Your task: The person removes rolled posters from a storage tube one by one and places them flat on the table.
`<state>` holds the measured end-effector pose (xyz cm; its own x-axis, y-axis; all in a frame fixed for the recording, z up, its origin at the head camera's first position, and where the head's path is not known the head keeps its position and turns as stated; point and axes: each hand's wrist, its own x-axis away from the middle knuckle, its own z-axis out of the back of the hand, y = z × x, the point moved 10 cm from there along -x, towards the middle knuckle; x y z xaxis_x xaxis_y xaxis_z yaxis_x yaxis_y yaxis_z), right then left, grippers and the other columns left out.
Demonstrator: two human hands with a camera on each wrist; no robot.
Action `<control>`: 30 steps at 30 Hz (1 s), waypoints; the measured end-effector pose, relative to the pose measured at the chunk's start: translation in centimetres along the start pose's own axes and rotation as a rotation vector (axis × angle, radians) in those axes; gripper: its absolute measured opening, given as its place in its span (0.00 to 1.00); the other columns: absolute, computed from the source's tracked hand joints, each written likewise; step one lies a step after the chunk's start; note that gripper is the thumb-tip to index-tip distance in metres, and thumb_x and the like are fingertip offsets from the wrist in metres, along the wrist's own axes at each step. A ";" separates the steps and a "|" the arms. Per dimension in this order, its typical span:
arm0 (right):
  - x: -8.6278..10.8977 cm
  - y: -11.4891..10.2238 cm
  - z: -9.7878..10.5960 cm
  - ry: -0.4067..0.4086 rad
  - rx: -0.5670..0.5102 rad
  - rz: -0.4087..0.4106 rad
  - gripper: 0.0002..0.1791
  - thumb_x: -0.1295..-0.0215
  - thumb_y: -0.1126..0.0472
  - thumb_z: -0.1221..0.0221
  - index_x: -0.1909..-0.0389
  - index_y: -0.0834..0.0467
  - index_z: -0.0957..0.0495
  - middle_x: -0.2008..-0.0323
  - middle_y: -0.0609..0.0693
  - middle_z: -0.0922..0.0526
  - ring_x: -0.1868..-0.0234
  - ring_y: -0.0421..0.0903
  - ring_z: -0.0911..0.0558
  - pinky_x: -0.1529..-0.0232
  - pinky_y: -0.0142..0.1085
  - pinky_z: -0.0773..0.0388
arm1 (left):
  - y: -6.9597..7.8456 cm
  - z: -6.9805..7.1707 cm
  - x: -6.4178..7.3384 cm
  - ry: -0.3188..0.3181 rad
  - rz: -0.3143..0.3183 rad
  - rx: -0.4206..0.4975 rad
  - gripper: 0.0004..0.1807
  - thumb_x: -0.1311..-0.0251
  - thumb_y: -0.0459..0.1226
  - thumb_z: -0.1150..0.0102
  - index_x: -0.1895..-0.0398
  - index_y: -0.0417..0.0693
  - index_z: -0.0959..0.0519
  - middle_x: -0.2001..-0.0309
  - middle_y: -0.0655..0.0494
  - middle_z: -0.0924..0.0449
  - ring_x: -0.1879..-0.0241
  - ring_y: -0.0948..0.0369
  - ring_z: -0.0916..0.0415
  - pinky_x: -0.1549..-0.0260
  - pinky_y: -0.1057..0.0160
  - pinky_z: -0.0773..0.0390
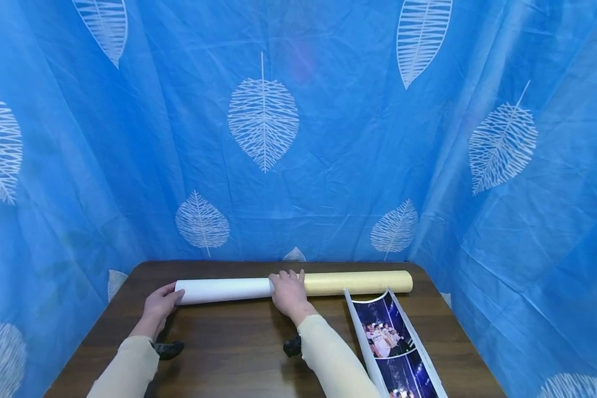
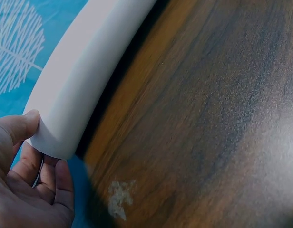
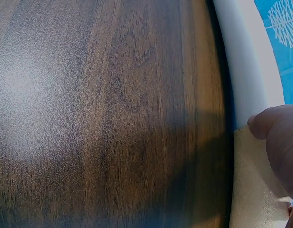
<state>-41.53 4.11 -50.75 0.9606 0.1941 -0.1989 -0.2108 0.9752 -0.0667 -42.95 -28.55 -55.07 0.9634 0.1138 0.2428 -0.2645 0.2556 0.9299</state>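
Head view: the left hand [image 1: 159, 305] pinches the left end of a white paper roll [image 1: 224, 291], which lies along the far edge of the wooden table [image 1: 224, 354] — long axis running rightward from that grip. The right hand [image 1: 288, 294] clasps the yellow tube [image 1: 358, 282] at its left mouth, which the roll seems to enter — the grip hides part. Rightmost, a curled photo print [image 1: 387, 331].

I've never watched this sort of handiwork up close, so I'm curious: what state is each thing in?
White roll: lying across the table, meeting the pale-yellow tube; whether inside it is unclear.
Pale-yellow tube: lying on its side.
Photo sheet: picture side up, long edges curled upward.
Left hand: fingers pinching the white roll's end.
Right hand: fingers gripping around the join.
Table: pale mark near one edge.
Curtain: hanging, creased.
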 end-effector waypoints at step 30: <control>0.1 0.0 -0.3 0.007 0.002 -0.003 0.20 0.33 0.56 0.35 0.40 0.48 0.20 0.44 0.52 0.18 0.37 0.59 0.24 0.31 0.67 0.41 | -1.2 3.2 0.0 0.074 0.033 -0.043 0.39 0.23 0.48 0.50 0.21 0.34 0.48 0.23 0.27 0.53 0.26 0.31 0.52 0.31 0.34 0.44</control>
<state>-41.53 4.04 -51.10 0.9600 0.1904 -0.2055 -0.2077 0.9760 -0.0658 -42.47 -31.87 -55.26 0.9488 0.1926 0.2505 -0.2991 0.2917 0.9085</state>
